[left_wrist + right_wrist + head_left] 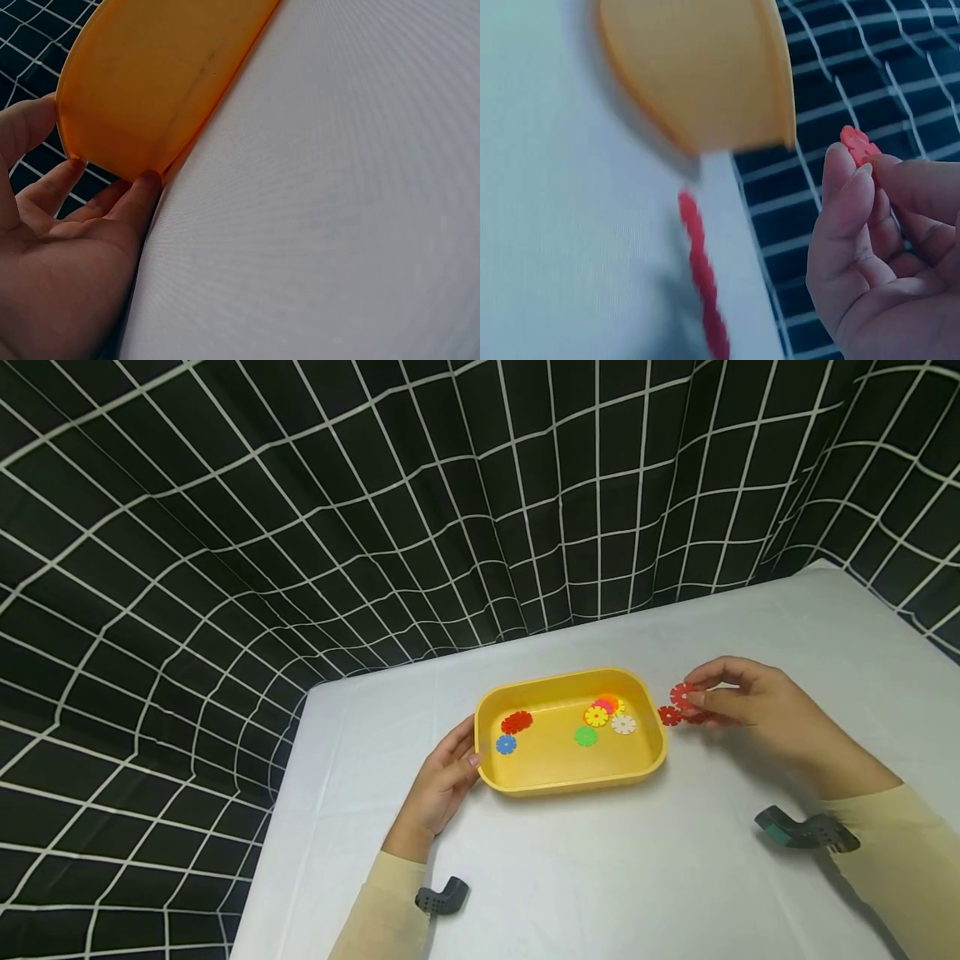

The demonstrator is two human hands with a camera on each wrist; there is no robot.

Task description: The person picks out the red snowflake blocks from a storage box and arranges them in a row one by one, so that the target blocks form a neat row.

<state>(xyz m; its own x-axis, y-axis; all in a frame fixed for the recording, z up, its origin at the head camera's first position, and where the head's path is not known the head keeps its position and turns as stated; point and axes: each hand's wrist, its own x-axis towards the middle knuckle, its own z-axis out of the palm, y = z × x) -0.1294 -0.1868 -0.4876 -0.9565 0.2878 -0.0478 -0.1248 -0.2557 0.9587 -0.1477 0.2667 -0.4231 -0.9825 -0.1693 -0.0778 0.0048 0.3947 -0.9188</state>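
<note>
My left hand (444, 781) holds the left end of a yellow plastic tray (555, 781), thumb at the rim and fingertips against the outer wall (112, 142). Inside the tray lie several notched plastic discs: red discs (517, 722), a blue disc (506, 744), a green disc (587, 737), a white disc (623, 724) and a yellow disc (596, 717) overlapping pink and orange ones. Just past the tray's right end, my right hand (738, 693) pinches a red notched disc (682, 696) between thumb and fingers, raised above the table (555, 225).
More red discs (670, 716) lie on the white cloth beside the tray's right end, partly behind the right hand; the right wrist view shows them as a red row (703, 274). A black curtain with white grid lines (480, 510) hangs behind the table.
</note>
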